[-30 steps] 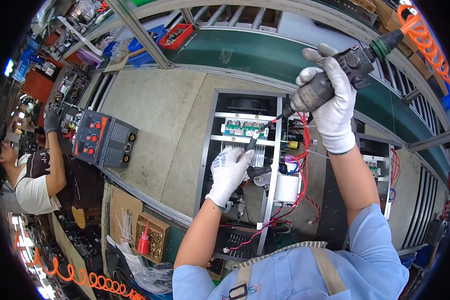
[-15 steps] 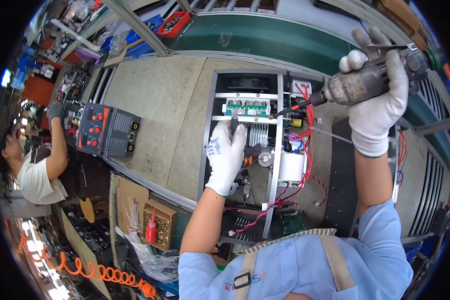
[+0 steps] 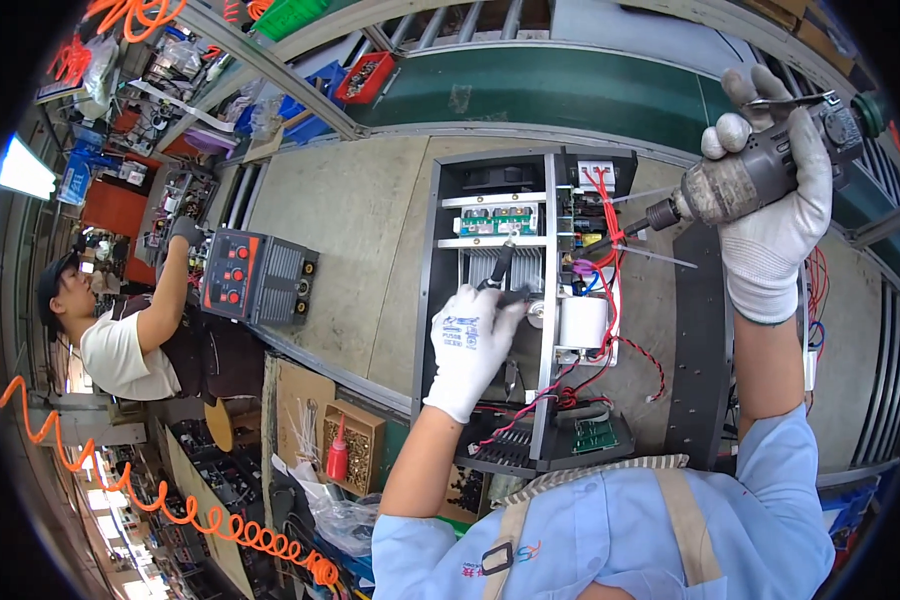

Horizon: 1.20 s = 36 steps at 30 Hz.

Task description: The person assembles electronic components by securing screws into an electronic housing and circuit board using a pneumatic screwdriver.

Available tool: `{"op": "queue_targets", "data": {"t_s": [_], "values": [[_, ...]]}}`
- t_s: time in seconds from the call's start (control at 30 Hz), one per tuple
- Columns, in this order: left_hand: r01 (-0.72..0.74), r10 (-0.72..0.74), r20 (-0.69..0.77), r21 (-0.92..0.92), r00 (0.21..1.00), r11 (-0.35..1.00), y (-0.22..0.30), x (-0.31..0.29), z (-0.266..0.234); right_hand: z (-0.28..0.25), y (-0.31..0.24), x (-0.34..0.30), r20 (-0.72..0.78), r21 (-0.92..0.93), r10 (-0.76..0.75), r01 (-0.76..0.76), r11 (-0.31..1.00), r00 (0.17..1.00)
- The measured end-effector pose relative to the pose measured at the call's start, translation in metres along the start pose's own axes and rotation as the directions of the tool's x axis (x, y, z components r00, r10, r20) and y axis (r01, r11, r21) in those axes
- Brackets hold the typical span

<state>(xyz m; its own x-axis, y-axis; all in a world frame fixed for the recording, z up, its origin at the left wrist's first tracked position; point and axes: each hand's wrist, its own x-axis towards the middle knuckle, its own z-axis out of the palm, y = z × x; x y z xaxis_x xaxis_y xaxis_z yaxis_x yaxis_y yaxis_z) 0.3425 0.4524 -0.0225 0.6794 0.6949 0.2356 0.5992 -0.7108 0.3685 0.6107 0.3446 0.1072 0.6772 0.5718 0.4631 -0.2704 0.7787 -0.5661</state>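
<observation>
The left hand (image 3: 470, 345) has fingers narrowed around a thick black cable (image 3: 503, 262), whose end points away from the wrist, toward the green circuit board (image 3: 497, 220). This hand is over the open metal chassis (image 3: 426, 300), which lies also to the left of the right hand (image 3: 770, 185). The right hand is wrapped on a power screwdriver (image 3: 725, 188); its long bit is directed leftward, across the red wires (image 3: 610, 215), and I cannot tell if the tip touches something. Just beyond the left fingers are the finned heat sink (image 3: 478, 268) and the board; to their right is a white cylindrical component (image 3: 582, 322). Well to the left of the left hand stands a unit with red knobs (image 3: 260, 275). Nearer to the body, a red squeeze bottle (image 3: 338, 458) is beside a cardboard box of brass-coloured fasteners (image 3: 378, 432).
</observation>
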Motion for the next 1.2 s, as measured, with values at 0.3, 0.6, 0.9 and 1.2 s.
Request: {"op": "queue_targets", "data": {"t_s": [0.3,0.6,0.9,1.2], "values": [[0.211,-0.237,-0.293,-0.116,0.926,0.97,-0.027,0.006,0.037,0.011,0.02,-0.005,-0.024,0.026,0.032,-0.032,0.999,0.999],[0.514,-0.586,0.075,-0.577,0.807,0.634,-0.035,-0.002,0.015,0.01,0.017,-0.003,-0.006,-0.006,0.041,-0.041,0.999,0.999],[0.409,-0.578,-0.131,-0.584,0.805,0.701,-0.027,-0.003,0.015,-0.01,-0.013,-0.01,-0.032,-0.012,-0.026,0.026,1.0,0.999],[0.357,-0.38,0.09,-0.59,0.921,0.725,0.002,0.007,0.008,-0.028,-0.011,-0.012,-0.05,-0.006,-0.016,0.016,1.0,0.999]]}}
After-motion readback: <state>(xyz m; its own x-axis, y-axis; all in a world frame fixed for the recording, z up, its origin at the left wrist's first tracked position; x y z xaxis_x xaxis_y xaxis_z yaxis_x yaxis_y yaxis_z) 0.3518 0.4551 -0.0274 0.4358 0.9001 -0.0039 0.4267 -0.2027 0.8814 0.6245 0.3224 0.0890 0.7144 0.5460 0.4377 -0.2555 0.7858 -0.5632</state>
